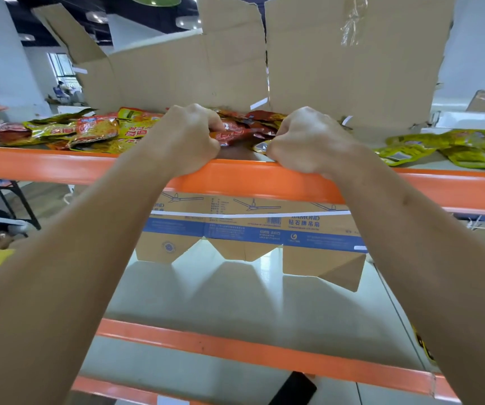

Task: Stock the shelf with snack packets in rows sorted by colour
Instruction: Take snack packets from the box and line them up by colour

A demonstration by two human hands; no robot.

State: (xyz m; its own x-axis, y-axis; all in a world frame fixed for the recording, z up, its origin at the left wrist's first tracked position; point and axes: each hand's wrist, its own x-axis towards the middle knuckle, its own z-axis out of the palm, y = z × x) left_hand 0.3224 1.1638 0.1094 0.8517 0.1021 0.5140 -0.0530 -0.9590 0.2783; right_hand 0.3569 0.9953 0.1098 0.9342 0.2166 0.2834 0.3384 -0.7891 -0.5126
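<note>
Where fingers curl: left hand [188, 138] grips red packets [241, 130]. Right hand [308, 141] fisted at their other end, hold hidden, cannot tell. Both wrists over orange front edge of shelf [45, 163]. Mixed pile [89, 133] left, yellow-green packets [440, 146] right, open strip between them and right hand. Cardboard [191, 68] close behind.

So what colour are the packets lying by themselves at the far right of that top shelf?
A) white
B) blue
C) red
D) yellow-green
D: the yellow-green packets lie alone at the right end of the top shelf, while the red packets sit in the middle, between the left hand and the right hand.
</note>
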